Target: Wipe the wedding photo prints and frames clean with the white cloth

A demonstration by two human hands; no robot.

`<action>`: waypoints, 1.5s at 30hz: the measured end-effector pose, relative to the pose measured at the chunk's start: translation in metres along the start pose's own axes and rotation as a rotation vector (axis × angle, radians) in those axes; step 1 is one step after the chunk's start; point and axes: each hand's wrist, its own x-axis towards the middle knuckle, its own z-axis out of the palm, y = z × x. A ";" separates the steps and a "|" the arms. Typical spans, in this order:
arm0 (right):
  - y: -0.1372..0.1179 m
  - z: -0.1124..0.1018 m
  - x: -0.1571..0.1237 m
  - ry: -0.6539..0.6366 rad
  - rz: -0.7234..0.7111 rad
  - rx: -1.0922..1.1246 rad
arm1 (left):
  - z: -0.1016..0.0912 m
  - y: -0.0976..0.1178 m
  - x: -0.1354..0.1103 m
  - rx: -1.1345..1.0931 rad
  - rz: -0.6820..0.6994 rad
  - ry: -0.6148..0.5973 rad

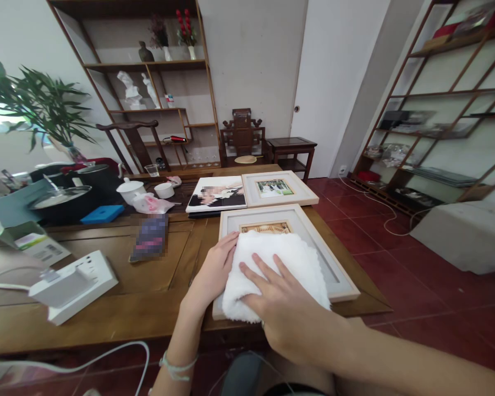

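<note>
My right hand (272, 291) lies on a fluffy white cloth (289, 258), its fingers spread and pressing down; the thumb is partly sunk in a fold. Beneath the cloth is a picture frame (325, 258) in pale wood with a grey-white mat, flat at the table's front edge. Only the upper strip of the brownish picture (268, 226) inside it shows. My left hand (216, 264) rests along the frame's left side, against the cloth, with fingers stretched out and no grip visible; part of it is hidden.
Behind lie another pale frame (309, 195) with a photo and a white-edged photo panel (193, 203). On the wooden table (148, 308) to the left are a dark phone-shaped item (150, 236), a power strip (82, 280), a blue block (102, 214), a pan (61, 201) and white cups (164, 190).
</note>
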 end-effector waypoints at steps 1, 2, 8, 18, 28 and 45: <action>-0.001 0.001 0.001 0.006 0.001 -0.009 | -0.001 0.000 0.000 -0.002 0.009 -0.002; 0.001 0.002 0.000 0.007 0.008 -0.018 | -0.001 -0.001 0.000 0.000 0.018 -0.002; 0.044 -0.015 -0.052 -0.024 0.175 -0.107 | 0.001 -0.004 0.000 0.011 0.030 0.007; 0.085 -0.028 -0.027 0.042 0.257 -0.209 | 0.001 0.000 -0.001 0.012 0.016 0.006; 0.039 -0.007 0.036 -0.058 -0.075 -0.109 | 0.005 -0.005 -0.002 -0.052 0.014 0.122; 0.095 -0.040 0.096 0.226 0.182 -0.220 | 0.002 -0.001 -0.002 0.013 0.030 0.020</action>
